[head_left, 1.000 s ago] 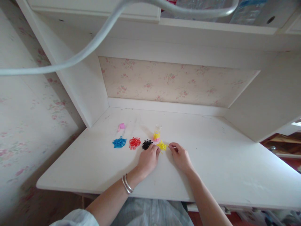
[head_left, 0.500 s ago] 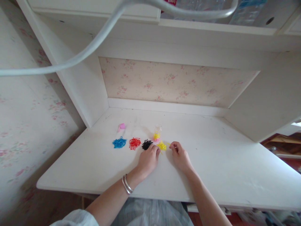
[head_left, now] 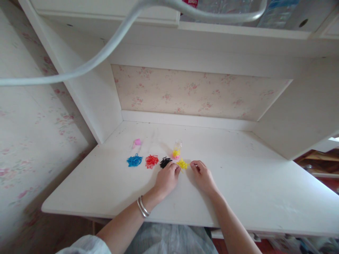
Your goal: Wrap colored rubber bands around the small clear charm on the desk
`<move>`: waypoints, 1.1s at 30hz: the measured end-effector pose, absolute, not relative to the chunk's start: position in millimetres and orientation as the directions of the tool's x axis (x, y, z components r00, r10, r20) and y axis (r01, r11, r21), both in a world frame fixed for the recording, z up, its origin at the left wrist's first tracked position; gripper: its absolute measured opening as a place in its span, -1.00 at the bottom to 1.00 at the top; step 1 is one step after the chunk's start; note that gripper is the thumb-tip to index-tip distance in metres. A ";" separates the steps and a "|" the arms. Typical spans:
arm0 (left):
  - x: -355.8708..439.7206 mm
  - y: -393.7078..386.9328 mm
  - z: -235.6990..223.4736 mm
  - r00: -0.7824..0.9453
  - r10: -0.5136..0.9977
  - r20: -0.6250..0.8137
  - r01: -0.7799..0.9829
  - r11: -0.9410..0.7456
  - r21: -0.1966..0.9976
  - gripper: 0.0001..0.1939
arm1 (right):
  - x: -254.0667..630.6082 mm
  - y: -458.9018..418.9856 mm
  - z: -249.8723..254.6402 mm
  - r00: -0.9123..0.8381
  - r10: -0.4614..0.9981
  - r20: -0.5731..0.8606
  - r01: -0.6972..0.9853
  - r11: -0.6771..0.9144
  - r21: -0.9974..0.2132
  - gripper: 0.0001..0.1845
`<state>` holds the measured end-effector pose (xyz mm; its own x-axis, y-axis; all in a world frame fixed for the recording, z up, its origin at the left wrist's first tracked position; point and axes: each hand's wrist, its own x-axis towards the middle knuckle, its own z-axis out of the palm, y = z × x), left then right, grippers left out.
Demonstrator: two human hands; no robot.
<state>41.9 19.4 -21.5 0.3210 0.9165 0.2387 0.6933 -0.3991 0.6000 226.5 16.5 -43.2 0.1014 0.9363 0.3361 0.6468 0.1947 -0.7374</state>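
A small heap of yellow rubber bands (head_left: 182, 163) lies on the white desk between my two hands. My left hand (head_left: 167, 177) is closed in a pinch at the heap's near left edge; whatever its fingertips hold is too small to make out. On the other side, my right hand (head_left: 201, 173) pinches a thin yellow rubber band (head_left: 188, 164) at the heap's right edge. Just behind the heap is a small clear container (head_left: 177, 148) with yellow bands inside and pink at its near end. Black rubber bands (head_left: 165, 162) lie partly behind my left hand.
Further left are heaps of red rubber bands (head_left: 152, 161) and blue rubber bands (head_left: 134, 160). A small pink object (head_left: 137, 142) lies behind the blue heap. A pale curved tube (head_left: 116, 38) crosses the upper view, before a shelf holding plastic bottles (head_left: 278, 14).
My right hand has shifted very slightly left, its fingertips nearer the yellow heap. My left hand and the heaps look unchanged.
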 end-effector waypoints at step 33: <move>47.6 26.3 -24.4 0.328 0.907 0.265 0.580 -0.415 0.701 -0.75 | 214.6 10.8 -36.8 -0.031 0.942 0.335 0.582 0.289 -0.760 -0.63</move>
